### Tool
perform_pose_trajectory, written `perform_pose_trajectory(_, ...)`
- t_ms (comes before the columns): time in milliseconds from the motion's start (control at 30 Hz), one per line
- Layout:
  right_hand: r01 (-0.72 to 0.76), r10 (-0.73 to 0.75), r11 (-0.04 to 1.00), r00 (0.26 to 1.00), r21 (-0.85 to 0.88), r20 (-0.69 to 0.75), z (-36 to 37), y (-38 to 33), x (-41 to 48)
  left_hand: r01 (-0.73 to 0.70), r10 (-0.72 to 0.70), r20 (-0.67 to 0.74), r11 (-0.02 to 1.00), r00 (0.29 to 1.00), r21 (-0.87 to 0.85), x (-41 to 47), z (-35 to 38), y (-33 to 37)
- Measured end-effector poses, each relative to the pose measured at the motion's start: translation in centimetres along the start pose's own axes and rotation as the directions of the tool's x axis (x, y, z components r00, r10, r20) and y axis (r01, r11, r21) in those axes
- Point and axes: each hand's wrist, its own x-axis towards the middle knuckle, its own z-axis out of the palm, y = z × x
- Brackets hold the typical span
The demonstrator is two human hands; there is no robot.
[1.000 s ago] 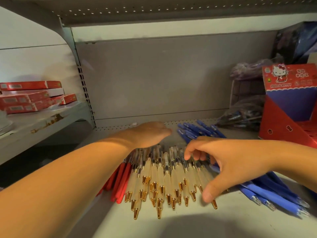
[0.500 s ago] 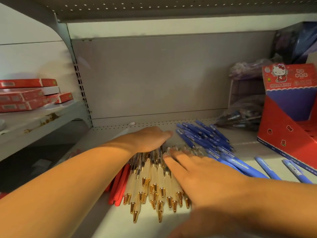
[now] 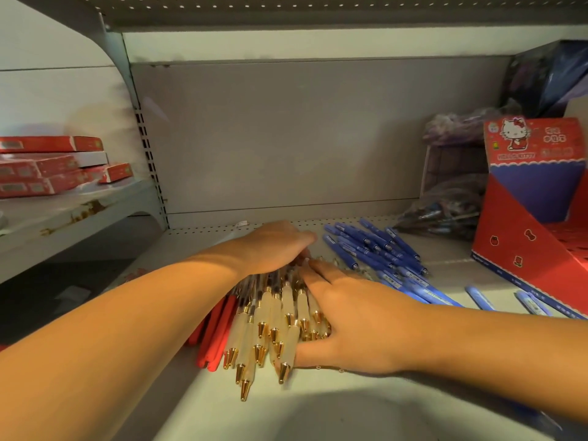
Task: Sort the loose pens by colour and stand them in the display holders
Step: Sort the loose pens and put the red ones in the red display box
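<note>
A pale grey metal shelf (image 3: 318, 409) runs back to a flat grey back panel (image 3: 286, 138), under the perforated grey underside of an upper shelf (image 3: 318, 7). A slotted metal upright (image 3: 148, 160) stands at the panel's left edge. Beyond it, a side shelf (image 3: 79, 218) with worn yellowish marks carries a loose stack of flat red cardboard boxes (image 3: 38, 173). At the back right lies a crumpled clear plastic bag (image 3: 445, 211), its dark contents blurred. Behind it stands a grid-patterned container (image 3: 451, 167) topped by a purplish plastic bag (image 3: 458, 128). Dark glossy wrapping (image 3: 550, 74) fills the upper right corner.
</note>
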Motion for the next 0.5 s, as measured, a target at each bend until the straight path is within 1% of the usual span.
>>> perform_pose_trajectory(67,0.024,-0.023,1.000,1.000,0.010,-0.008,0.0,0.4,0.2,-0.028,0.029,-0.005,0.997,1.000,0.067,0.0,0.5,-0.1)
perform_pose_trajectory(133,0.042,-0.042,0.999,0.999,0.014,0.008,0.0,0.9,0.2,-0.018,0.020,-0.015,0.996,1.000,0.091,0.1,0.6,-0.3)
perform_pose_trajectory(167,0.060,-0.061,0.998,0.997,0.031,0.039,-0.2,1.1,0.2,-0.007,0.009,-0.019,0.996,1.000,0.086,0.0,0.5,-0.5)
perform_pose_trajectory(233,0.105,-0.123,0.986,0.983,0.129,0.134,-1.3,1.6,0.1,-0.003,0.003,0.000,0.997,1.000,0.083,0.0,0.2,-0.6)
perform_pose_trajectory(300,0.102,-0.153,0.970,0.961,0.220,0.228,-3.2,2.5,0.0,-0.017,0.013,0.036,0.995,0.999,0.100,0.2,0.1,-0.5)
perform_pose_trajectory(333,0.078,-0.134,0.975,0.954,0.209,0.268,-4.2,3.0,-0.2,-0.015,0.009,0.048,0.992,0.999,0.129,0.3,0.2,-0.4)
perform_pose_trajectory(400,-0.017,-0.021,0.992,0.957,0.127,0.289,-5.6,4.3,-0.4,-0.001,-0.009,0.054,0.982,0.998,0.188,0.2,0.0,0.2)
perform_pose_trajectory(433,-0.079,0.045,0.990,0.961,0.117,0.271,-6.0,4.9,-0.3,-0.016,0.003,0.064,0.981,0.998,0.195,0.2,-0.2,0.4)
perform_pose_trajectory(500,-0.214,0.178,0.963,0.962,0.165,0.208,-6.1,6.3,0.1,-0.076,0.060,0.093,0.982,0.994,0.175,0.0,-0.6,0.6)
